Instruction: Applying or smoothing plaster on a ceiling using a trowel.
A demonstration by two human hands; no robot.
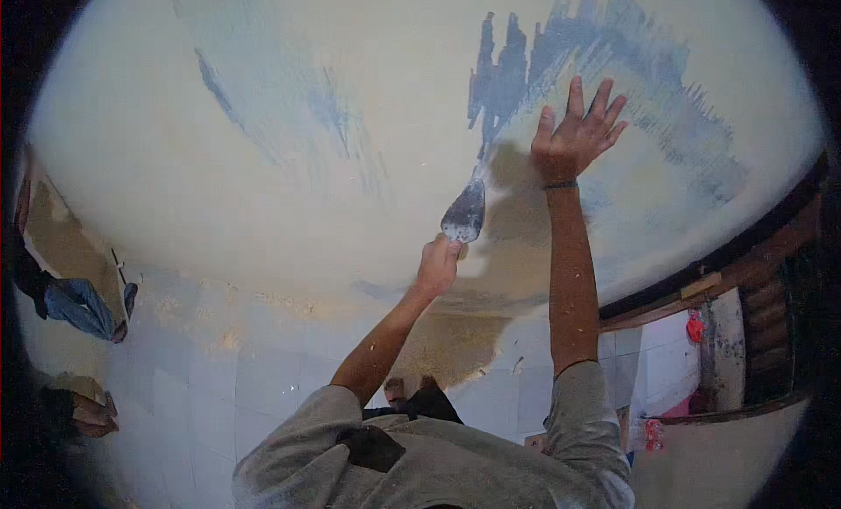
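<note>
Currently, the left hand (438, 265) clasps the scraper (464, 213), blade angled up toward the blue patch (504, 75); the right hand (574, 147) splays empty against the wall (403, 97).

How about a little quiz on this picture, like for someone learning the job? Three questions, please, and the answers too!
1. Which hand holds the scraper?
2. True or false: the right hand is clenched in a fist.
3. What colour are the streaky patches on the wall? A: bright red. B: blue-grey. C: black.

Key:
1. The left hand.
2. False; its fingers are spread.
3. B.
</note>
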